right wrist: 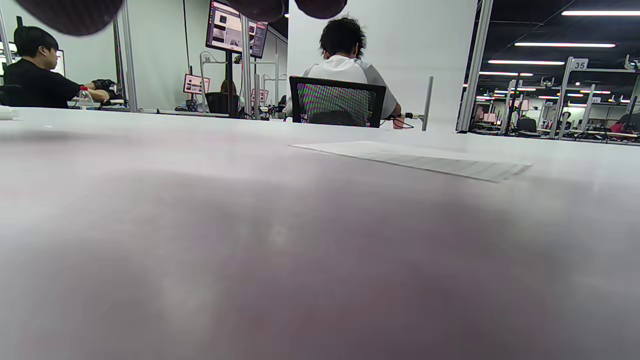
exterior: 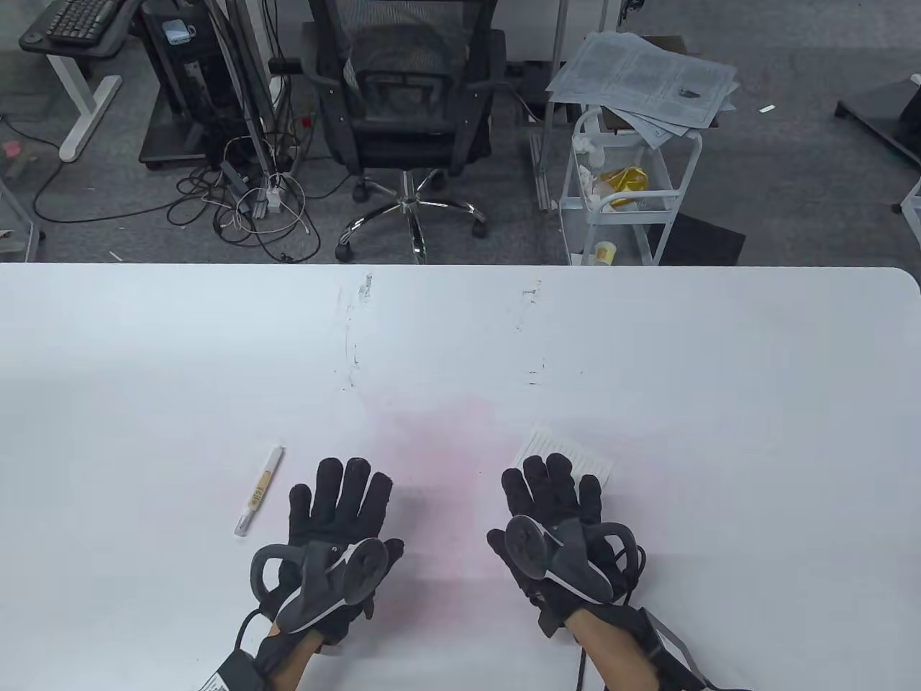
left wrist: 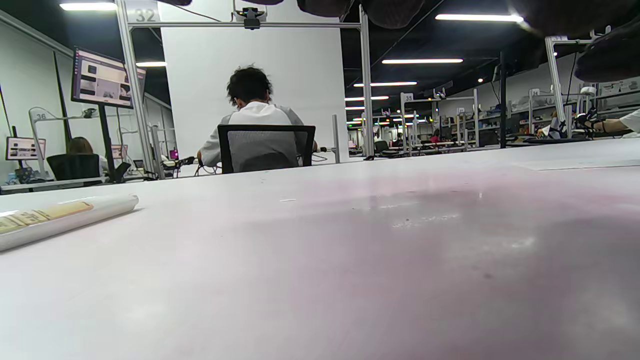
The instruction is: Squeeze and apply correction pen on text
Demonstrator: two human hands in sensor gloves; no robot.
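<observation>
Both hands lie flat with fingers spread, holding nothing. Left hand (exterior: pixel 332 529) is nearer the correction pen (exterior: pixel 259 489), which lies just outboard of its little finger, long axis roughly parallel to the fingers. Right hand (exterior: pixel 557 529) fingertips overlap the text sheet (exterior: pixel 575 453).

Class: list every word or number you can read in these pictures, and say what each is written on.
"32": frame post plate.
"35": plate on a distant post.
"36": sign by the monitor stand.
Correction pen label: too blurred.
Paper print: too small.
</observation>
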